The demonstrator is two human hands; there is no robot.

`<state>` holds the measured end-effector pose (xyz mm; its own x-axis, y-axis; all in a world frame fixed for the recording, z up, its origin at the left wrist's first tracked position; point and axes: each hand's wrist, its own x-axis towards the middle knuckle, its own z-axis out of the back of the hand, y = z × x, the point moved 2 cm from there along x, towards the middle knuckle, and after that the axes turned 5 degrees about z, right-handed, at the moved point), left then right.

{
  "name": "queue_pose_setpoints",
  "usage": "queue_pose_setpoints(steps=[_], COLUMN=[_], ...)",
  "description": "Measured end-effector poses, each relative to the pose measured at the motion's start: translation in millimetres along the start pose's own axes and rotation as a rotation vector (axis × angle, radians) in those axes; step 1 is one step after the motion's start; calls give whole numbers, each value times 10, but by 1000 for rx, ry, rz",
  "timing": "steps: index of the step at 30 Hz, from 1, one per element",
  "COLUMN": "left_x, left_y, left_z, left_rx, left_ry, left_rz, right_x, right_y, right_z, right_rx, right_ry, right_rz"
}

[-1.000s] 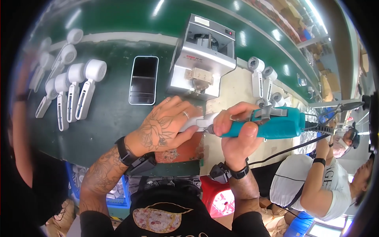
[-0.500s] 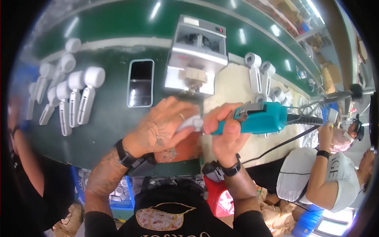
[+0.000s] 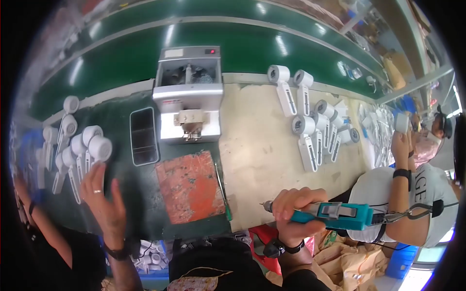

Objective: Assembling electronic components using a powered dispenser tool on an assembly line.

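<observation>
My right hand [image 3: 296, 213] is wrapped round a teal electric screwdriver [image 3: 344, 216], its bit pointing left, above the near edge of the bench. At the left, my left hand [image 3: 104, 199] has its fingers stretched and its thumb apart. Its fingertips reach the nearest white handheld fan [image 3: 100, 148] of a group there; whether they touch it I cannot tell, and the hand hides most of that fan's handle. More white fans [image 3: 305, 126], with round heads and slotted handles, lie in a group on the right.
A grey screw feeder [image 3: 189, 92] stands at the back middle, with a phone [image 3: 144, 138] left of it. Before it lie a worn orange mat [image 3: 189, 189] and a green-handled screwdriver [image 3: 228, 212]. A co-worker's arm [image 3: 400, 184] is at the right, another person's arm [image 3: 48, 228] at the left.
My left hand has let go of a small white part and moved left to the fans. My right hand has drawn the electric screwdriver down and to the right. The view has shifted.
</observation>
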<state>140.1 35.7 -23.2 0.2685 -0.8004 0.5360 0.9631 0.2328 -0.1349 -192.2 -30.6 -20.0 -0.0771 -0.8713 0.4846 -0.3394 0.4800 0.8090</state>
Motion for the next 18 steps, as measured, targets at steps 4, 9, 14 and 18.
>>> queue_pose_setpoints(steps=[4, 9, 14, 18], left_x=[403, 1229, 1493, 1539], left_y=[-1375, -2909, -3390, -3322], left_z=[-265, -1481, -2097, -2293], left_rx=[-759, -761, -667, -782], left_ry=[381, 312, 338, 465], left_rz=[-204, -311, -56, 18], right_x=[-28, 10, -175, -212], right_y=[52, 140, 271, 326], right_z=[264, 261, 491, 571], right_rx=[-72, 1, -38, -55], right_ry=[-5, 3, -64, -13], right_rz=[-28, -34, -133, -108])
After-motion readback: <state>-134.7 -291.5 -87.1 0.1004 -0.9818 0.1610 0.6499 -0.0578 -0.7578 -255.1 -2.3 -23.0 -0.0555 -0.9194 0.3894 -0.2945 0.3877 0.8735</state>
